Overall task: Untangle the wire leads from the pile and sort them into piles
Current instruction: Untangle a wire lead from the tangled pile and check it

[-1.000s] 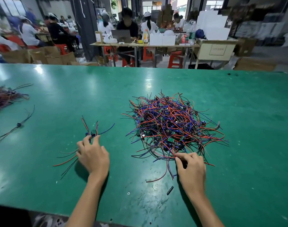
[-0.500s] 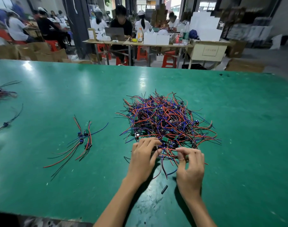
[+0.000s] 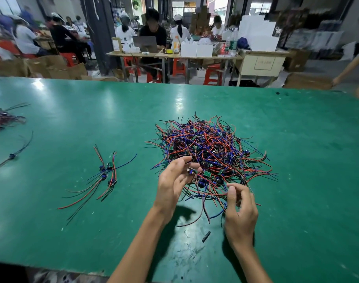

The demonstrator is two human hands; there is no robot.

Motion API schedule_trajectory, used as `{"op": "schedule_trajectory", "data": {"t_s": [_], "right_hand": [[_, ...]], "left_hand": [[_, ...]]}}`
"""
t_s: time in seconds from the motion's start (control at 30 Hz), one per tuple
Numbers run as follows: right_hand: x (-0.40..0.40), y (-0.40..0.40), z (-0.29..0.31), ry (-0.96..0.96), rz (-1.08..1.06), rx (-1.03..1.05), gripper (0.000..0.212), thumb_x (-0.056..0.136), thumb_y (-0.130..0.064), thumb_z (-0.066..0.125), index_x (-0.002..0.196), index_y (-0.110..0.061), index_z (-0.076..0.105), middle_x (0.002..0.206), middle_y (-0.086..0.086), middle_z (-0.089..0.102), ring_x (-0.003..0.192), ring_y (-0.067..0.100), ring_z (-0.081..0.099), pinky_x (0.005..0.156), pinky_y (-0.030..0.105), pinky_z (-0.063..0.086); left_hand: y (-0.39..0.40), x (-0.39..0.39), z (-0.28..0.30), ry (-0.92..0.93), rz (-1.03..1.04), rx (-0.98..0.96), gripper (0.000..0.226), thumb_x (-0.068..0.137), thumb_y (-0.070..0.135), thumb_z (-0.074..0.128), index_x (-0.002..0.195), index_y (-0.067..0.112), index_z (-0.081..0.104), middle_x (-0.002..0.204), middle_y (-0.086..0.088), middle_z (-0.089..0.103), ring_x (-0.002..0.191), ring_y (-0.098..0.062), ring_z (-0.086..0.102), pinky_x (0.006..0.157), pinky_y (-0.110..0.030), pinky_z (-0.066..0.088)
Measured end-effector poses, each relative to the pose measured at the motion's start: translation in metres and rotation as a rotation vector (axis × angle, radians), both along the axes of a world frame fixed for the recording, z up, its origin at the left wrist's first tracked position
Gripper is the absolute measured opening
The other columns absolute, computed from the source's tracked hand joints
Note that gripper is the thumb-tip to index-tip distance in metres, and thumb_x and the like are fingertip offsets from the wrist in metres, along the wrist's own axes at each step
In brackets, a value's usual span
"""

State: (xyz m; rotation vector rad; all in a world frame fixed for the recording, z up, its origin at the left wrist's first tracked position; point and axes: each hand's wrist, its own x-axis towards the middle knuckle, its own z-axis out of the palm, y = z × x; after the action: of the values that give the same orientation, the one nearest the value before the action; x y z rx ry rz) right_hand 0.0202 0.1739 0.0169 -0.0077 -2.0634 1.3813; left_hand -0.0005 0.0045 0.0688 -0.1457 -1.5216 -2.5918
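A big tangled pile of red, blue and black wire leads (image 3: 211,148) with small green boards lies mid-table. Both hands are raised at its near edge. My left hand (image 3: 174,182) pinches a small blue component with leads at its fingertips. My right hand (image 3: 239,205) pinches thin wires that still trail into the pile's front edge. A small sorted pile of several leads (image 3: 105,176) lies on the table to the left, apart from both hands.
The green table (image 3: 297,160) stretches wide. Another bundle of leads (image 3: 3,119) sits at the far left edge, with a single lead (image 3: 13,155) near it. A short black tube piece (image 3: 206,236) lies near my right wrist. People work at tables behind.
My left hand left the small sorted pile, crossed right to the big pile and lifted a component. My right hand rose from the table with wires pinched.
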Motion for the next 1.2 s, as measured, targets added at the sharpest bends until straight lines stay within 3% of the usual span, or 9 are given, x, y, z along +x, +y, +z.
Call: {"op": "schedule_trajectory", "data": {"t_s": [0.1,0.2,0.37,0.6,0.77,0.83,0.9,1.03,1.2], "right_hand": [[0.0,0.001,-0.002,-0.055,0.043,0.041,0.037,0.101,-0.047,0.035,0.09,-0.03,0.067,0.083,-0.013,0.063,0.086,0.013,0.057,0.076,0.025,0.041],[0.001,0.002,-0.003,-0.085,0.075,0.07,0.044,0.097,-0.053,0.037,0.088,-0.024,0.069,0.08,-0.011,0.06,0.082,0.018,0.057,0.073,0.035,0.043],[0.003,0.0,-0.003,-0.103,0.112,0.099,0.045,0.096,-0.055,0.039,0.085,-0.025,0.07,0.078,-0.01,0.059,0.08,0.018,0.059,0.072,0.033,0.045],[0.002,0.002,-0.001,-0.138,0.105,0.056,0.043,0.098,-0.053,0.035,0.085,-0.031,0.069,0.075,-0.012,0.063,0.084,0.008,0.056,0.071,0.014,0.036],[0.001,0.002,-0.002,-0.143,0.098,0.031,0.04,0.095,-0.054,0.039,0.087,-0.03,0.069,0.08,-0.011,0.061,0.083,0.012,0.059,0.072,0.04,0.052],[0.002,0.001,-0.001,-0.154,0.106,0.01,0.034,0.093,-0.053,0.042,0.085,-0.033,0.067,0.08,-0.012,0.058,0.079,0.017,0.061,0.07,0.047,0.055],[0.002,0.001,-0.001,-0.159,0.106,0.025,0.032,0.093,-0.055,0.042,0.083,-0.035,0.065,0.079,-0.011,0.058,0.078,0.021,0.062,0.071,0.045,0.055],[0.0,0.001,-0.002,-0.194,0.13,0.0,0.033,0.092,-0.054,0.042,0.083,-0.034,0.066,0.079,-0.007,0.062,0.081,0.021,0.063,0.072,0.046,0.056],[-0.002,0.001,-0.003,-0.24,0.116,0.009,0.03,0.092,-0.051,0.045,0.083,-0.033,0.067,0.08,-0.005,0.063,0.081,0.015,0.063,0.077,0.047,0.055]], "left_hand": [[0.001,-0.001,0.006,0.028,0.152,-0.121,0.018,0.1,0.004,0.058,0.118,0.004,0.061,0.105,-0.017,0.076,0.096,-0.026,0.073,0.083,-0.022,0.054],[0.005,-0.001,0.01,0.054,0.271,-0.141,0.025,0.09,-0.003,0.07,0.112,0.007,0.064,0.107,-0.015,0.074,0.09,-0.029,0.076,0.08,-0.022,0.056],[0.009,-0.001,0.014,0.104,0.402,-0.17,0.039,0.074,0.008,0.087,0.098,0.031,0.069,0.104,0.004,0.071,0.078,-0.02,0.072,0.075,-0.02,0.056],[-0.02,-0.005,0.029,0.279,0.77,-0.417,0.027,0.086,0.013,0.08,0.102,0.029,0.064,0.087,0.003,0.075,0.08,-0.015,0.073,0.081,-0.027,0.058],[-0.084,-0.023,0.038,0.248,0.989,-0.792,0.019,0.088,0.012,0.075,0.1,0.023,0.066,0.083,0.013,0.072,0.078,-0.001,0.072,0.083,-0.017,0.054],[-0.109,-0.031,0.027,0.141,0.955,-1.006,0.017,0.087,0.002,0.072,0.095,0.017,0.068,0.08,0.005,0.073,0.078,-0.013,0.073,0.082,-0.023,0.054],[-0.128,-0.036,0.009,-0.016,0.858,-1.174,0.015,0.087,-0.004,0.067,0.095,0.008,0.071,0.084,-0.007,0.075,0.083,-0.027,0.072,0.083,-0.032,0.053],[-0.133,-0.034,-0.032,-0.335,0.612,-1.376,0.024,0.092,0.012,0.069,0.115,0.007,0.071,0.104,-0.019,0.074,0.105,-0.036,0.066,0.101,-0.043,0.044],[-0.099,-0.043,-0.043,-0.127,0.686,-1.558,0.035,0.089,0.018,0.07,0.125,0.018,0.07,0.143,-0.013,0.057,0.143,-0.033,0.04,0.117,-0.049,0.026]]}}
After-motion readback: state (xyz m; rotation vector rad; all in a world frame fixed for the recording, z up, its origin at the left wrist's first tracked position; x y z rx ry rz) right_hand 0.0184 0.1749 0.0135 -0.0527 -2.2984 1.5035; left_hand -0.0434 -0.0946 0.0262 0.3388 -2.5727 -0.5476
